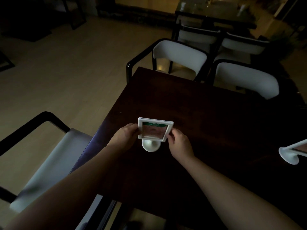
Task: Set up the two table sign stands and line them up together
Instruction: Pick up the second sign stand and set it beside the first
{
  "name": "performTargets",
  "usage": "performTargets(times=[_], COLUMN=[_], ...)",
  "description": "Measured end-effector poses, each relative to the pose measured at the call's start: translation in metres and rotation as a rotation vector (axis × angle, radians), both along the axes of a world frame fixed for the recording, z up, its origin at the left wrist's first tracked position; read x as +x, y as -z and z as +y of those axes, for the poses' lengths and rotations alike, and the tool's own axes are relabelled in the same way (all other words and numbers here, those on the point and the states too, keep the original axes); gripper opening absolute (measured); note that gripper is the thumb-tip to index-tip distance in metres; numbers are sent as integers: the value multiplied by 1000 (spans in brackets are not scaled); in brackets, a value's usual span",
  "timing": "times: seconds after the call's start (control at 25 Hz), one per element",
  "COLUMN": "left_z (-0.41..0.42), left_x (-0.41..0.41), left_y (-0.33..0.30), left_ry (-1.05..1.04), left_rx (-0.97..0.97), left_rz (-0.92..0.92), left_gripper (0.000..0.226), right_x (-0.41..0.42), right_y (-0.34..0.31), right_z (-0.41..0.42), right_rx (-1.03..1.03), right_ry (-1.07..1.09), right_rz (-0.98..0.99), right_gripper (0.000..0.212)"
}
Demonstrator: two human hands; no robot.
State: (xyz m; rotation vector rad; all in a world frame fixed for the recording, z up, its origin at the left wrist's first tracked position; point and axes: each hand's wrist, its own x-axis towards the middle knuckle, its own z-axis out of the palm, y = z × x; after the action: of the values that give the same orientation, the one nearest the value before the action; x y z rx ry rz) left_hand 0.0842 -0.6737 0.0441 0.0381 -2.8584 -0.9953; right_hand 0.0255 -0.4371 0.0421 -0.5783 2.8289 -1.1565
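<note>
Hands on both sides: my left hand [127, 135] pinches the left edge and my right hand [178, 143] the lower right corner of the white square-framed table sign stand with a round foot [155, 132], fingers closed on the frame so I can square it upright, its foot resting near the left edge of the dark wooden table [191, 105]. Its twin, the second white sign stand [292, 153], waits well apart toward the table's right edge, half cut off. Pale-cushioned black-framed chairs [179, 54] ring the table in a dim room with a light wood floor [66, 72].

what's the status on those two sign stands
Left hand and right hand grip the near sign stand by its frame sides, base on the table. Second stand sits apart at the right edge. Nothing between them.
</note>
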Motion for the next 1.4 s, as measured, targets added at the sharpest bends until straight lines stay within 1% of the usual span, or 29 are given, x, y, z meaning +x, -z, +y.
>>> performTargets(times=[0.12, 0.4, 0.44, 0.52, 0.6, 0.64, 0.76, 0.84, 0.96, 1.08, 1.2, 1.4], left_z=[-1, -3, -4, -5, -5, -4, 0, 3, 6, 10, 13, 19], left_x=[-6, -1, 1, 9, 17, 22, 32, 37, 40, 39, 35, 30], left_y=[0, 4, 4, 7, 13, 16, 27, 37, 51, 60, 70, 79], left_ry=[-13, -12, -25, -51, -59, -57, -11, 53, 145, 206, 261, 297], left_rx=[15, 70, 84, 67, -55, -129, -264, -327, -422, -477, -528, -547], left_rz=[-42, -46, -58, -91, -111, -114, -151, -207, -240, -267, -281, -332], left_gripper=[19, 16, 18, 32, 49, 54, 67, 76, 83, 88, 86, 84], right_x=[-2, 3, 6, 15, 27, 34, 52, 62, 73, 77, 72, 61], right_y=[0, 1, 2, 3, 9, 12, 22, 25, 31, 38, 45, 53], right_z=[-3, -5, -5, -6, -8, -9, -13, -16, -21, -27, -34, -37], right_rx=[-3, -2, -9, 7, 70, 121, 291, 356, 481, 592, 631, 639], right_ry=[19, 68, 90, 161, 229, 238, 181, 115, -37, -164, -214, -247], right_rz=[-38, -88, -120, -192, -256, -271, -218, -207, -202, -196, -224, -268], right_gripper=[21, 24, 29, 45, 63, 66, 59, 57, 65, 75, 83, 88])
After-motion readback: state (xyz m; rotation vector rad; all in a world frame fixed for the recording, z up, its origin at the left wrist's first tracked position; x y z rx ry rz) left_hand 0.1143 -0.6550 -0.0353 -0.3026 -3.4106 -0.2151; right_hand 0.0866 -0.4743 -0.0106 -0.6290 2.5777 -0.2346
